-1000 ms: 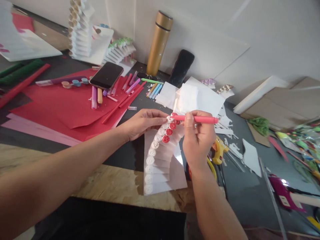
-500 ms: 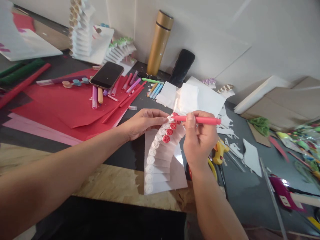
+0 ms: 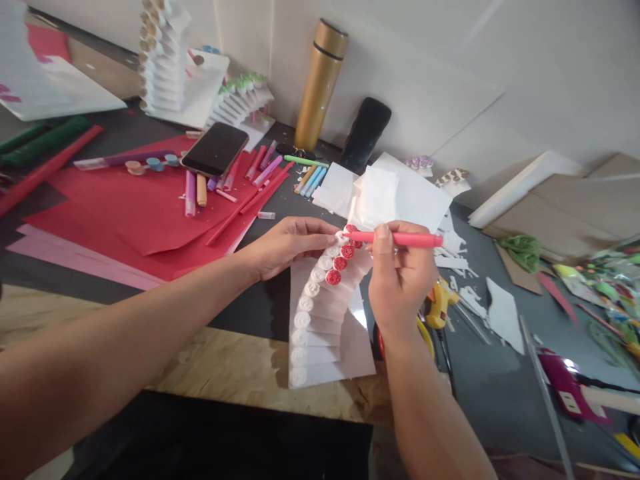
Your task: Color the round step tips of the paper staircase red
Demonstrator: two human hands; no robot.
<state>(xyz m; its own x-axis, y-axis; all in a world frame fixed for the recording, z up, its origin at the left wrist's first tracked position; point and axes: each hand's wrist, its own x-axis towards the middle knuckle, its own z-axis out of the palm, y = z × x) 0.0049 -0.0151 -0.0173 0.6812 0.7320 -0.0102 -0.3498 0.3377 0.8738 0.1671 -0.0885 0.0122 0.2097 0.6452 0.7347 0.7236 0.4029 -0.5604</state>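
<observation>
No legible text, label, brand, number or sign is presented in the head view. The dark screen of the black smartphone (image 3: 215,148) is blank. No marking can be made out on the gold cylindrical metal flask (image 3: 321,85). Small markings on the white patch of the magenta tool (image 3: 570,385) at the lower right are too blurred to be read.

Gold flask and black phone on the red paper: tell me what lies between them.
In the head view, between the gold flask and the black phone stands a white stepped paper model with green-tipped rolls; loose pink markers lie just below that stretch.
</observation>
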